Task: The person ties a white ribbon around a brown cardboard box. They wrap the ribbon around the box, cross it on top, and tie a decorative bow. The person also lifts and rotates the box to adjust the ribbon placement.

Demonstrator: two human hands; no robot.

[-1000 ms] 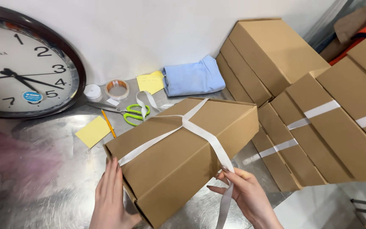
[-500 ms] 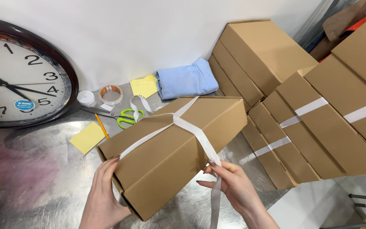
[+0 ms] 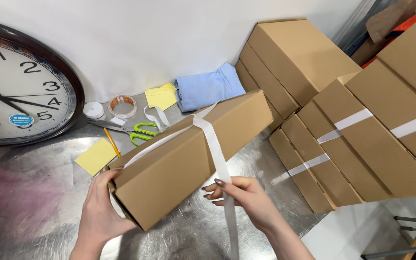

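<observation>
A person's left hand (image 3: pixel 97 212) grips the near end of a long cardboard box (image 3: pixel 188 154) tilted above a steel table (image 3: pixel 34 192), while the right hand (image 3: pixel 244 197) pinches white ribbon (image 3: pixel 217 154) (crossed over the box); green-handled scissors (image 3: pixel 131 132) lie behind the box.

Plain brown cardboard box (image 3: pixel 188 159) under my hands, white ribbon (image 3: pixel 216 144) crossed over it. Stacked boxes (image 3: pixel 362 130) same brown, white bands. Folded cloth (image 3: pixel 209 89) light blue. Sticky notes (image 3: pixel 96 156) yellow, pencil (image 3: pixel 112 143) orange, scissors (image 3: pixel 138 132) lime-green handles. Clock (image 3: pixel 18 84) white face, dark brown rim, black numerals. Tabletop (image 3: pixel 34 207) shiny grey metal.
</observation>
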